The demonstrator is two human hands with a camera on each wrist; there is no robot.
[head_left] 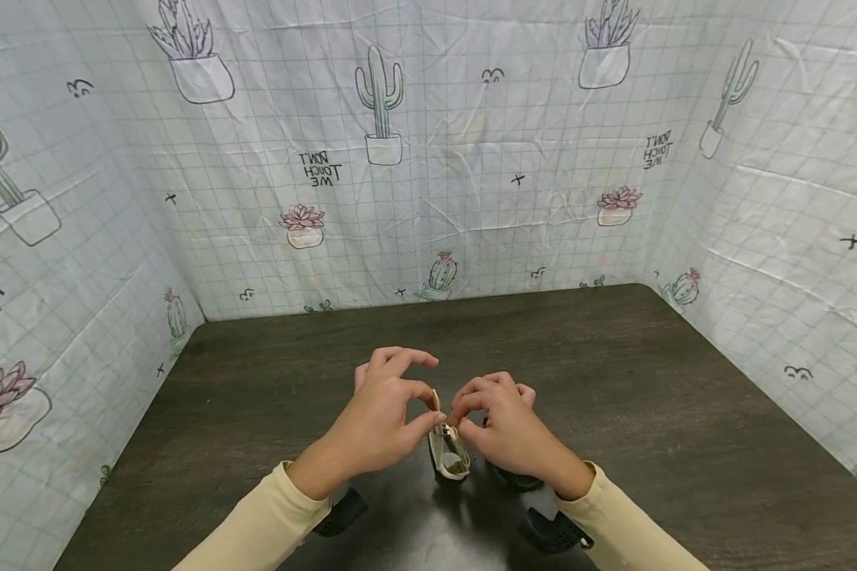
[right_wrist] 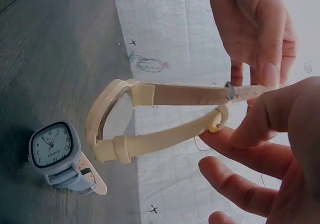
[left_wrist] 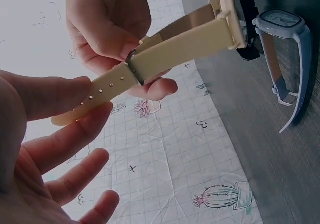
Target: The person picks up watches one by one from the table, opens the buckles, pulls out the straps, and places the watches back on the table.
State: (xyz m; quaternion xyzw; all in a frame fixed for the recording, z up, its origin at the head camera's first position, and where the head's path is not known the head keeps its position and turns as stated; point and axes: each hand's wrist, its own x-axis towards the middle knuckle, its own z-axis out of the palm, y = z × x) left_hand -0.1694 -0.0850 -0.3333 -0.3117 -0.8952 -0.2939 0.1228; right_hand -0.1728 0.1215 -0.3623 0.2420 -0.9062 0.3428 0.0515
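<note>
A cream wristwatch (head_left: pixel 455 476) hangs between both hands above the table, its strap bent into a loop. My left hand (head_left: pixel 378 412) pinches the tip of the holed strap (left_wrist: pixel 175 49) between thumb and index finger; its other fingers are spread. The strap passes through a metal buckle (left_wrist: pixel 134 66). At the buckle end, my right hand (head_left: pixel 510 424) pinches the band with thumb and index finger. In the right wrist view, the watch case (right_wrist: pixel 95 116) shows its back on the inner side of the loop.
A light blue-grey watch (right_wrist: pixel 52 146) stands on the dark wooden table (head_left: pixel 293 373). Next to it, a black item (left_wrist: pixel 250 51) is partly hidden behind the cream watch. Patterned cloth (head_left: pixel 414 182) walls the back and sides. Dark bands (head_left: pixel 341 511) sit below both wrists.
</note>
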